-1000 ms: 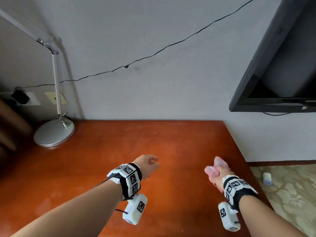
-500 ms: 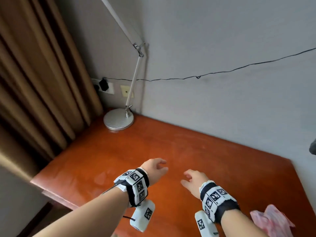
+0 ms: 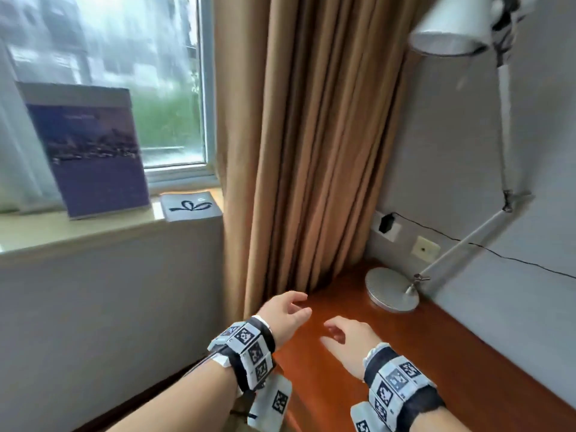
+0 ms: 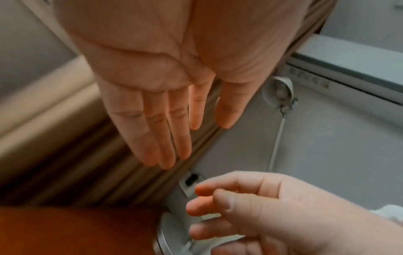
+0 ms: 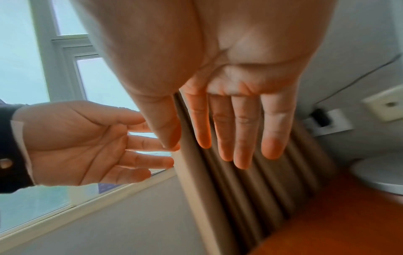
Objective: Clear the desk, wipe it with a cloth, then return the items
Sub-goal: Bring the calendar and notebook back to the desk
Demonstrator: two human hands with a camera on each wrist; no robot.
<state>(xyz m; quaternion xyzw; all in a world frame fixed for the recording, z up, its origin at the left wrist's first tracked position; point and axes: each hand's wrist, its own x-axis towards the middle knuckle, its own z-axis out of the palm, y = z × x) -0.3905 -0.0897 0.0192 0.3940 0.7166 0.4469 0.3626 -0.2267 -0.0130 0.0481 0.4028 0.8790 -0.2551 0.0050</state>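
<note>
The red-brown desk runs along the grey wall. My left hand hovers over the desk's left end near the curtain, fingers straight and empty, as the left wrist view also shows. My right hand floats beside it over the wood, loosely spread and holding nothing. A purple stand-up card and a dark booklet with a ribbon drawing sit on the window sill to the left. No cloth is in view.
A white desk lamp has its round base at the desk's back left corner and its arm reaching overhead. A tan curtain hangs against the desk's left end. A wall socket with a black plug sits behind the lamp.
My right hand let go of the pink cloth at the desk's right side. The view swung left to the window, and both hands moved to the desk's left end.
</note>
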